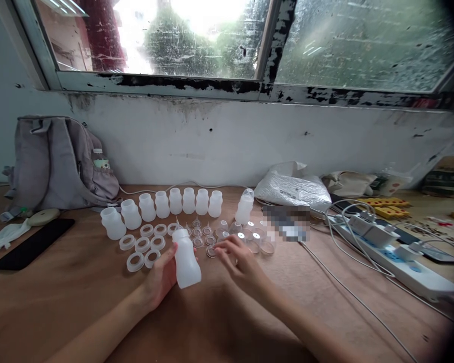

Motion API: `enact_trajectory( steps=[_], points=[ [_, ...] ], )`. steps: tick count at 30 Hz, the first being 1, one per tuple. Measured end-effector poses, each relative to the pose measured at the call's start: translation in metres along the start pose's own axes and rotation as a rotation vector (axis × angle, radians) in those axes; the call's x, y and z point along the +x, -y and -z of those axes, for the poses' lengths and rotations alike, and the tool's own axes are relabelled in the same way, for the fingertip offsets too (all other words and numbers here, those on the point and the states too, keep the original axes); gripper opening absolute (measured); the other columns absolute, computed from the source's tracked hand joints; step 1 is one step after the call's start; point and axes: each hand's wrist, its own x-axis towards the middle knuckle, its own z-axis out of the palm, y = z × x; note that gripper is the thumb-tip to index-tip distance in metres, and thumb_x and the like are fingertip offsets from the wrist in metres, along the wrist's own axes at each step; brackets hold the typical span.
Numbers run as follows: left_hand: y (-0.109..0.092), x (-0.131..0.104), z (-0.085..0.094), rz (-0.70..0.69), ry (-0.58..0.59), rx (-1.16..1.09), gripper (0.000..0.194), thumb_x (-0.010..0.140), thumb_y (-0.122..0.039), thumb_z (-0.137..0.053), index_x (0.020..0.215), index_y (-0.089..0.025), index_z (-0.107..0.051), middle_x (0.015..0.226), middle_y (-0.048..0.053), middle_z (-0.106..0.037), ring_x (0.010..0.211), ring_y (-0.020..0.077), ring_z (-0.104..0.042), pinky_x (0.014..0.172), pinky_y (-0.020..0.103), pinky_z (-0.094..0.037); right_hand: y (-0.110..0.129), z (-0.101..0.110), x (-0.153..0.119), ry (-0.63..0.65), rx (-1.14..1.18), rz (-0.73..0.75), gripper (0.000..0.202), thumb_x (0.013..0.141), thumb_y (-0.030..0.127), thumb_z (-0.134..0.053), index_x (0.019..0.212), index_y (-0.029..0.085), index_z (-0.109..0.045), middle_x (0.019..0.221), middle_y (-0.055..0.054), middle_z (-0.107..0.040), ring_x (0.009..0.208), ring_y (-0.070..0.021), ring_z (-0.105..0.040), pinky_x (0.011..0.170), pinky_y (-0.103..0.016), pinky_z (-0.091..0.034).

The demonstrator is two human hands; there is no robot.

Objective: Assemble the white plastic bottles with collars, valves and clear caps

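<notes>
A frosted white baby bottle (pixel 187 262) with a ring and a clear teat on top tilts in my left hand (pixel 162 280), whose fingers wrap around its side. My right hand (pixel 242 263) is open, fingers stretched forward, over the near edge of the clear dome caps (pixel 267 247); I see nothing in it. Beside its fingertips lie several clear teats (pixel 198 242). White collar rings (pixel 135 261) are grouped left of the held bottle. Behind them stands a curved row of open bottles (pixel 162 204). One capped bottle (pixel 244 206) stands apart, behind the caps.
A grey backpack (pixel 60 156) leans on the wall at the left, near a black phone-like slab (pixel 34 244). To the right are a silver padded bag (pixel 293 186), a power strip (pixel 412 272) with plugs, loose cables and yellow parts (pixel 391 212). The window wall bounds the wooden table.
</notes>
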Motion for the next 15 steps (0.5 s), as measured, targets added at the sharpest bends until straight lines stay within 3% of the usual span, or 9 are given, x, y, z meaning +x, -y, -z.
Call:
enact_trajectory(
  steps=[3, 7, 11, 15],
  points=[
    [-0.003, 0.001, 0.003, 0.006, -0.070, -0.006, 0.043, 0.074, -0.051, -0.050, 0.103, -0.019, -0.055, 0.099, 0.007, -0.062, 0.081, 0.0221, -0.061, 0.067, 0.031, -0.046, -0.014, 0.025, 0.013, -0.081, -0.194, -0.107, 0.025, 0.082, 0.036, -0.044, 0.076, 0.018, -0.060, 0.073, -0.004, -0.056, 0.060, -0.0139, -0.051, 0.055, -0.026, -0.041],
    [0.001, 0.002, 0.004, 0.002, -0.117, 0.070, 0.051, 0.074, -0.057, -0.046, 0.102, -0.016, -0.055, 0.078, 0.007, -0.064, 0.063, 0.0179, -0.060, 0.055, 0.026, -0.043, -0.030, 0.052, 0.016, 0.044, -0.330, -0.230, 0.032, 0.079, 0.045, -0.045, 0.066, 0.019, -0.059, 0.051, 0.000, -0.052, 0.047, -0.0132, -0.048, 0.043, -0.023, -0.031],
    [0.004, 0.001, 0.002, 0.013, -0.097, 0.159, 0.052, 0.075, -0.059, -0.042, 0.096, -0.014, -0.055, 0.067, 0.005, -0.061, 0.058, 0.0165, -0.058, 0.054, 0.026, -0.042, -0.041, 0.058, 0.007, 0.184, -0.306, -0.233, 0.022, 0.069, 0.042, -0.058, 0.079, 0.023, -0.061, 0.054, 0.001, -0.055, 0.045, -0.0124, -0.050, 0.040, -0.022, -0.031],
    [0.003, -0.001, 0.000, -0.025, -0.053, 0.281, 0.037, 0.073, -0.050, -0.052, 0.087, -0.016, -0.052, 0.064, 0.003, -0.058, 0.054, 0.0133, -0.054, 0.049, 0.022, -0.038, -0.040, 0.054, 0.005, 0.276, -0.162, -0.206, 0.020, 0.069, 0.034, -0.060, 0.085, 0.023, -0.062, 0.059, 0.002, -0.057, 0.049, -0.0117, -0.051, 0.043, -0.021, -0.037]
  ],
)
